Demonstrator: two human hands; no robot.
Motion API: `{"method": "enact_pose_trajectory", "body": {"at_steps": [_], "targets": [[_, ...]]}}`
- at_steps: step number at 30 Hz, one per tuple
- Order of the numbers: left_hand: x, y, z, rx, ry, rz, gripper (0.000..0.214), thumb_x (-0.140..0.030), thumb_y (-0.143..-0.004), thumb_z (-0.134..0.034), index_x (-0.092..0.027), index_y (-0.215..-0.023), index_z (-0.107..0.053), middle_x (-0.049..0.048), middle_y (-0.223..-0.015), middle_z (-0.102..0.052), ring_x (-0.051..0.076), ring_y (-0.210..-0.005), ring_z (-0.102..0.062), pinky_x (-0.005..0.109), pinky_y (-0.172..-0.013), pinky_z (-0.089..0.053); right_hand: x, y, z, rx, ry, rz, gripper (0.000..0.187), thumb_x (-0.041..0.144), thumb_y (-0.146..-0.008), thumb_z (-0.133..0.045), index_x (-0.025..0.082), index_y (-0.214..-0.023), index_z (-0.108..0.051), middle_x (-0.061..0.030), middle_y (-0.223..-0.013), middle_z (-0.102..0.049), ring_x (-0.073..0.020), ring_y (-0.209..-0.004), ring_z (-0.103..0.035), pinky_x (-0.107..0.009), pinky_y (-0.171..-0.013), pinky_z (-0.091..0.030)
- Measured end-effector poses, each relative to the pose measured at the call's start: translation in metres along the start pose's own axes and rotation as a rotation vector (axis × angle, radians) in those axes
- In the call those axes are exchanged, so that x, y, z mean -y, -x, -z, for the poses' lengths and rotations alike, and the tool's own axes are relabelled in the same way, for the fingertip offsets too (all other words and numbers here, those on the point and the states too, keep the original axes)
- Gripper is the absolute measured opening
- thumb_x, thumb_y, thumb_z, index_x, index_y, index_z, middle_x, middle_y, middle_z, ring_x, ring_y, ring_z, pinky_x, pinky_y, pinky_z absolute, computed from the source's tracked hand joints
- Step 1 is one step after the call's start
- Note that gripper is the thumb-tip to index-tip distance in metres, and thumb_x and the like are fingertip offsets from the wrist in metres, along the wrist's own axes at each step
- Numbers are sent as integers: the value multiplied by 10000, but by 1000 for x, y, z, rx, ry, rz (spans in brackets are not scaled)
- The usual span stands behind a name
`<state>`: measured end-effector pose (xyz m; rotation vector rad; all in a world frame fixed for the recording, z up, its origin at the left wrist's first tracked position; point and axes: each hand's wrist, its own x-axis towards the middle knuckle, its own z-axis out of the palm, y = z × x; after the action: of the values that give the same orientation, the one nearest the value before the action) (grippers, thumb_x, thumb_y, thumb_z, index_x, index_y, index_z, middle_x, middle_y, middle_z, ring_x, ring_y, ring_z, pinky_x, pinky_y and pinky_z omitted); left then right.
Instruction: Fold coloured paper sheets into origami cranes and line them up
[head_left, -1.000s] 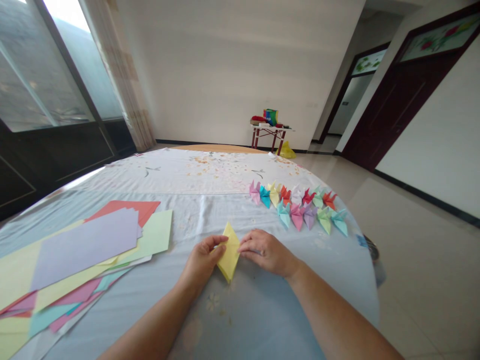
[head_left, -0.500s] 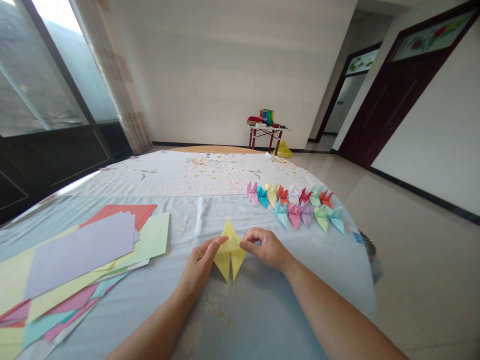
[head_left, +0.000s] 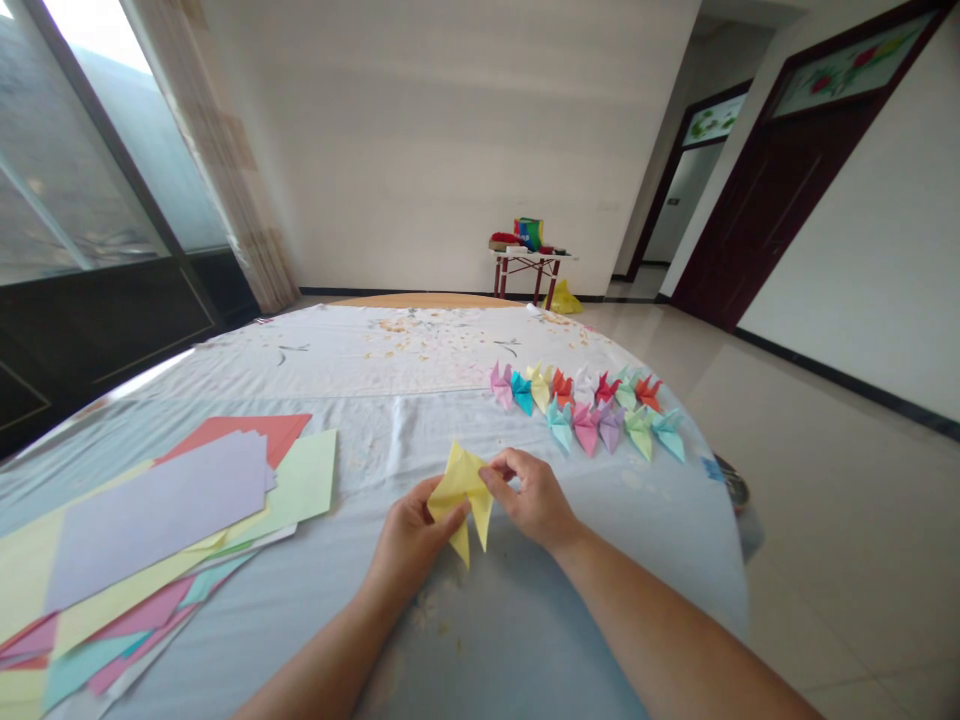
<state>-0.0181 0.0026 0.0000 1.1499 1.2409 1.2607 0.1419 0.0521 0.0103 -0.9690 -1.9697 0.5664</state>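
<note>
**Work area.** A round counter (head_left: 247, 395) is covered with a pale blue and white floral cloth. The work piece, a folded yellow origami paper (head_left: 461, 495), is held just above the cloth at the counter's near side, between both hands. It has one point up and two narrow points down.

**Grip state.** The left hand (head_left: 411, 545) is closed on the lower left of the piece, with its fingers lying across the paper. The right hand (head_left: 529, 500) is partly closed, pinching the right edge of the piece between thumb and forefinger.

**Adjacent items.** A loose stack of colored paper sheets (head_left: 150, 530) lies left of the left hand, well apart from the work piece. Its top sheet is lilac, over green, salmon, pink and teal sheets. Two rows of multicolored origami cranes (head_left: 585, 412) stand beyond the right hand, near but not touching it.

**Background.** A small red-legged table (head_left: 529, 265) stands against the far wall, with a yellow bag (head_left: 564, 298) on the floor beside it.
</note>
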Motion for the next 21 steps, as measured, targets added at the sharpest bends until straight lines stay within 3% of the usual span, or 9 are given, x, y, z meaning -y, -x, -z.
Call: {"method": "enact_pose_trajectory", "body": {"at_steps": [5,8,12,15,18,21], "targets": [[1,1,0,-56,-67,-29,327,-369,-670,-635,-148,-909,-664,16,-677,-680,140,-565,-599,211,-504,-441,3,0,0,3,-8,-27,168,301,-829,-479,175,-759,-565,-4,-669,-583,-105,-617,-536,-207,-591,-418],[-1,1,1,-106,-93,-19,317,-390,-674,-610,-152,-871,-677,12,-643,-676,148,-562,-599,212,-490,-433,1,1,0,83,-37,-24,105,265,-803,-508,180,-810,-570,-5,-721,-590,-106,-645,-539,-195,-571,-420],[0,-1,2,-178,-175,-67,258,-319,-658,-589,-163,-842,-680,16,-698,-689,167,-627,-615,241,-560,-461,-4,1,0,199,-71,23,155,231,-735,-593,188,-883,-584,-16,-812,-592,-124,-745,-546,-189,-578,-418],[5,-1,2,-178,-254,-152,206,-253,-661,-556,-180,-817,-668,10,-774,-691,169,-708,-619,252,-649,-469,-7,1,-1,218,-32,41,89,255,-770,-571,174,-781,-604,-14,-750,-573,-115,-696,-529,-197,-587,-393],[9,1,-1,-144,-277,-171,227,-252,-697,-531,-182,-888,-632,17,-819,-684,163,-727,-619,256,-675,-470,-5,1,-3,186,15,18,172,277,-804,-534,159,-684,-572,-1,-669,-542,-102,-628,-498,-197,-561,-356],[7,4,-6,-139,-187,-165,410,-258,-716,-539,-186,-1118,-502,48,-954,-660,164,-799,-625,267,-703,-479,-1,2,-5,160,57,11,179,260,-800,-531,157,-654,-541,5,-641,-527,-103,-614,-483,-197,-549,-334]]}}
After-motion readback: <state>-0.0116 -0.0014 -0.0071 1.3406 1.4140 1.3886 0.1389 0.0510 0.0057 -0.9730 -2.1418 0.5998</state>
